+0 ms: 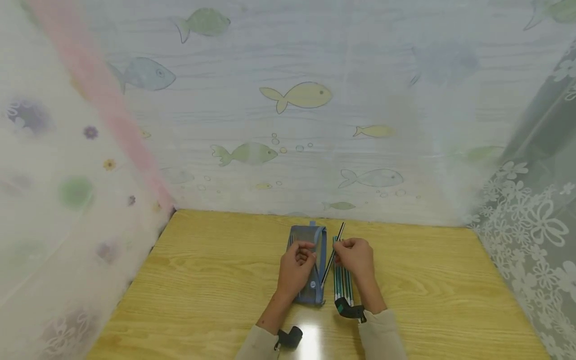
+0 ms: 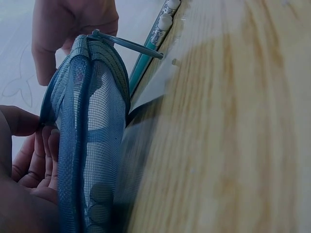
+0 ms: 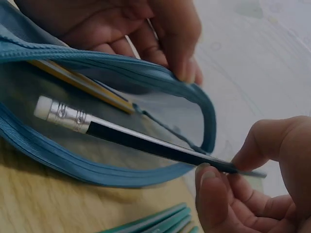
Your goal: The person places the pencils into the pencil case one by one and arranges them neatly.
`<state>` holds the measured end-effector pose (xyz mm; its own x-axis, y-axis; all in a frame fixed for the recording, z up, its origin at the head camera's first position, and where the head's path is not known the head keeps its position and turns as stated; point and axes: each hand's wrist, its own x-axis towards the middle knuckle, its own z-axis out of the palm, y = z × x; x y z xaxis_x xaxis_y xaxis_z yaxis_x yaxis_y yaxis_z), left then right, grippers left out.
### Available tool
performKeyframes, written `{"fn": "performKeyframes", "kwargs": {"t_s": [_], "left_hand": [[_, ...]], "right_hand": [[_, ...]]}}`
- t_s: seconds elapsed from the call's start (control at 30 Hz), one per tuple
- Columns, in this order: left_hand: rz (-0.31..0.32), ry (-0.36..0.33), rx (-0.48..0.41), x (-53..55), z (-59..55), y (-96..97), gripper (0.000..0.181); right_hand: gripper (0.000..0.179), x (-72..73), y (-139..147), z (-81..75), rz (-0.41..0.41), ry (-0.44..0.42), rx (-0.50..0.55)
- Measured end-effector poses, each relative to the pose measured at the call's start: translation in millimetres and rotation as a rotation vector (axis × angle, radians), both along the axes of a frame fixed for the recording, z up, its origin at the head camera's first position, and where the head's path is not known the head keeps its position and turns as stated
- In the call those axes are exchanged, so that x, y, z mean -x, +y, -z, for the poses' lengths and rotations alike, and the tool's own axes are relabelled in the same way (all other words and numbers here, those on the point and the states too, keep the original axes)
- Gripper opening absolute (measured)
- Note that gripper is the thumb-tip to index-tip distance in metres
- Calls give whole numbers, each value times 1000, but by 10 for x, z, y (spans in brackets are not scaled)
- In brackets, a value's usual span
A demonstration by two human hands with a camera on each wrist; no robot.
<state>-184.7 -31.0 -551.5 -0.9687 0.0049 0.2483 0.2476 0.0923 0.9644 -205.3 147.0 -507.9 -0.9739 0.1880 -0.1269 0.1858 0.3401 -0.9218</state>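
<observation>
Fingers of the left hand (image 1: 293, 269) pinch the edge of the pencil case (image 3: 121, 180) on the worktop (image 1: 202, 280); the right hand (image 1: 355, 257) pinches a pencil (image 3: 136, 140), eraser end (image 3: 43, 108) by the open mouth. I think it's going in; next, slide it down.

Pencil case (image 2: 90, 131) is blue mesh, darker blue trim. One pencil (image 3: 136, 141) is black with a silver stripe, silver ferrule, white eraser. Pencil bundle (image 1: 343, 282) shows teal green. Pencil inside the case (image 3: 82, 85) is yellow-orange. Table (image 1: 216, 265): yellow wood grain. Back sheet (image 1: 333, 145) is whitish with yellow, green, blue fish. Right curtain (image 1: 544, 225): grey, white flowers. Sleeves (image 1: 382, 335) are beige.
</observation>
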Motion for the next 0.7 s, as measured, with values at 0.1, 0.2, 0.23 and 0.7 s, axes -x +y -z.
{"fn": "performKeyframes", "kwargs": {"t_s": [0.1, 0.2, 0.23, 0.7], "left_hand": [[-5, -4, 3, 5, -4, 4, 19], [-4, -23, 9, 10, -1, 6, 19], [-3, -30, 12, 14, 4, 5, 19], [26, -31, 9, 50, 63, -17, 19]], "right_hand": [[22, 13, -37, 42, -20, -15, -7], [22, 27, -73, 86, -46, -31, -17], [22, 32, -87, 99, -51, -32, -21], [20, 70, -240, 223, -130, -18, -41]]}}
